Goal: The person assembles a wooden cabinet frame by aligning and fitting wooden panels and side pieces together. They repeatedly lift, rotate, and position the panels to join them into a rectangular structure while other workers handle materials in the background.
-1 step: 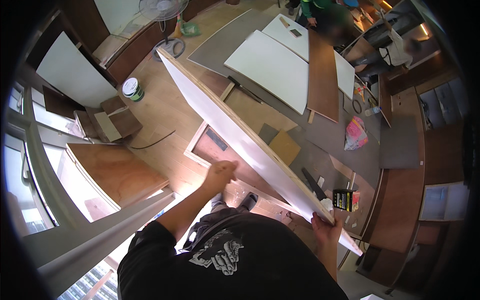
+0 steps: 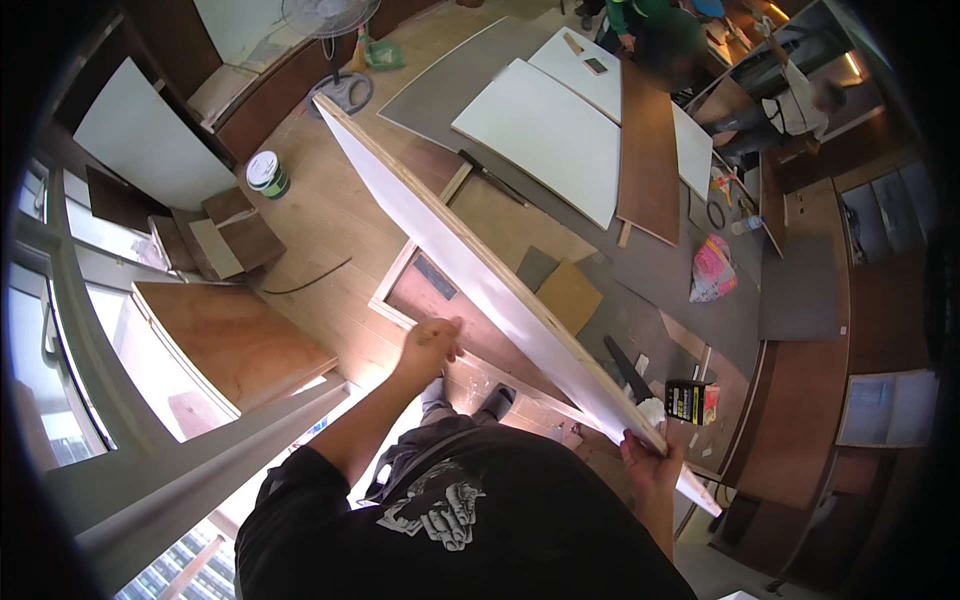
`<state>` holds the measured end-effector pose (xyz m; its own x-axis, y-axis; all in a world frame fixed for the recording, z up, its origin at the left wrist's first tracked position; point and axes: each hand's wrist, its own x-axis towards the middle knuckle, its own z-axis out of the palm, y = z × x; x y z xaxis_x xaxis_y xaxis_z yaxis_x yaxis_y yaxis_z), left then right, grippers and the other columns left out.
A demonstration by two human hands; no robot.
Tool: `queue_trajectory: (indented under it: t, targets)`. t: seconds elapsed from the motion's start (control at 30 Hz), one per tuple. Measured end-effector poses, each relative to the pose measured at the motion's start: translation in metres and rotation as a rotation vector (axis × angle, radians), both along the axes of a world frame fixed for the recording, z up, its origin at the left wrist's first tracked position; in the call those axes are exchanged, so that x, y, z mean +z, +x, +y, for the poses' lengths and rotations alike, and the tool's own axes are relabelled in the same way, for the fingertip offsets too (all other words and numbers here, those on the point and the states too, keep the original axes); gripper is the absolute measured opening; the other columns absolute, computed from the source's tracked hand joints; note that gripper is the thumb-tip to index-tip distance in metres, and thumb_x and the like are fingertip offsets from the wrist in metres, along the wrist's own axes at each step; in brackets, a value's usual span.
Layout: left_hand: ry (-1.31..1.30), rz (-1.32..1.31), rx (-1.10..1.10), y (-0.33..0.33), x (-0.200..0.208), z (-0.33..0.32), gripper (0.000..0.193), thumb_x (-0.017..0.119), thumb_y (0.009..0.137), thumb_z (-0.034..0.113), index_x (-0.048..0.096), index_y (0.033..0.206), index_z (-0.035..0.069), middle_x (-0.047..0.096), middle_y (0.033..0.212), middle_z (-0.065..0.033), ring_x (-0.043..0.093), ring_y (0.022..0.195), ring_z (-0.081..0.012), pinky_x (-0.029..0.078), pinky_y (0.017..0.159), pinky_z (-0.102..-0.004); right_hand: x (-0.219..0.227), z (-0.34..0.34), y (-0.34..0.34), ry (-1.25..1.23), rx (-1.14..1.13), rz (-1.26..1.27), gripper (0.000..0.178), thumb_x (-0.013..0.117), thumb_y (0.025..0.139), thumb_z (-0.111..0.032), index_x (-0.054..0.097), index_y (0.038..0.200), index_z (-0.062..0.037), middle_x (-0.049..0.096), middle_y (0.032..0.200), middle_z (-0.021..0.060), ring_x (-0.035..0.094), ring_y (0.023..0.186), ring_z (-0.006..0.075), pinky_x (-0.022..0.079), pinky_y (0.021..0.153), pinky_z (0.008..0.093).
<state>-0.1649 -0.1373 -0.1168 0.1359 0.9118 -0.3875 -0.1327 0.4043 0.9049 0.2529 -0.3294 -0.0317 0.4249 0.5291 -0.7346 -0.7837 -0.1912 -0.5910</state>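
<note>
Held panel [image 2: 470, 278], boards [image 2: 545, 140] on grey surface [image 2: 432, 92], fan [image 2: 328, 14] beyond

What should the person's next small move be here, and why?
Probably bring the left grip up against the white panel to steady it: the right grip holds the tilted panel close to its lower right end, leaving a long span beyond, while the left, its fingers curled, appears to be apart from the panel.

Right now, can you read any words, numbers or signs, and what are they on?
None that I can read clearly.
Black-and-yellow box: printing too small and blurred.
White-and-green bucket: label too small.
Pink-and-white bag: markings too blurred.
Black T-shirt: a grey picture, no words visible.
</note>
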Motion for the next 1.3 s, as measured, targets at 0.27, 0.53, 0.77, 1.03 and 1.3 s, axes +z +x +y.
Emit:
queue_trajectory:
  t: [0.27, 0.53, 0.77, 1.03, 1.3]
  targets:
    - [-0.026, -0.177, 0.184, 0.003, 0.027, -0.012, 0.106, 0.079, 0.092, 0.025, 0.006, 0.165, 0.000, 0.024, 0.165, -0.0266, 0.032, 0.152, -0.0363, 0.038, 0.119, -0.0448, 0.015, -0.012, -0.034, 0.055, -0.013, 0.068, 0.060, 0.047, 0.105, -0.052, 0.056, 0.139, -0.0033, 0.065, 0.134, 0.0203, 0.068, 0.115, 0.0412, 0.059, 0.091, 0.0532]
    - [0.009, -0.277, 0.354, 0.052, 0.048, 0.025, 0.113, 0.079, 0.090, 0.021, -0.003, 0.164, -0.002, 0.019, 0.166, -0.0276, 0.027, 0.153, -0.0373, 0.032, 0.122, -0.0444, 0.011, -0.017, -0.029, -0.005, 0.029, 0.083, 0.054, 0.049, 0.101, -0.040, 0.057, 0.139, -0.0025, 0.069, 0.128, 0.0203, 0.070, 0.112, 0.0390, 0.060, 0.089, 0.0518]
    - [0.030, -0.319, 0.255, 0.068, 0.061, 0.043, 0.106, 0.077, 0.086, 0.000, 0.002, 0.161, 0.005, 0.040, 0.146, -0.0206, 0.045, 0.136, -0.0295, 0.047, 0.109, -0.0409, 0.018, -0.017, -0.035, -0.025, 0.057, 0.069, 0.053, 0.050, 0.100, -0.041, 0.059, 0.133, -0.0008, 0.071, 0.118, 0.0182, 0.072, 0.104, 0.0350, 0.059, 0.087, 0.0492]
    - [0.086, -0.208, 0.190, 0.063, 0.043, 0.042, 0.100, 0.078, 0.088, 0.013, 0.010, 0.160, 0.001, 0.040, 0.147, -0.0204, 0.044, 0.135, -0.0297, 0.038, 0.116, -0.0422, 0.025, -0.012, -0.048, -0.062, 0.006, 0.013, 0.062, 0.053, 0.101, -0.054, 0.058, 0.135, -0.0024, 0.071, 0.117, 0.0186, 0.072, 0.104, 0.0342, 0.060, 0.084, 0.0477]
    - [0.165, -0.139, 0.169, 0.058, 0.031, 0.043, 0.096, 0.079, 0.090, 0.021, 0.015, 0.160, 0.009, 0.044, 0.146, -0.0132, 0.049, 0.131, -0.0244, 0.044, 0.108, -0.0382, 0.022, -0.050, -0.014, -0.088, 0.109, 0.008, 0.071, 0.060, 0.098, -0.065, 0.062, 0.131, -0.0027, 0.074, 0.115, 0.0178, 0.073, 0.101, 0.0303, 0.060, 0.086, 0.0450]
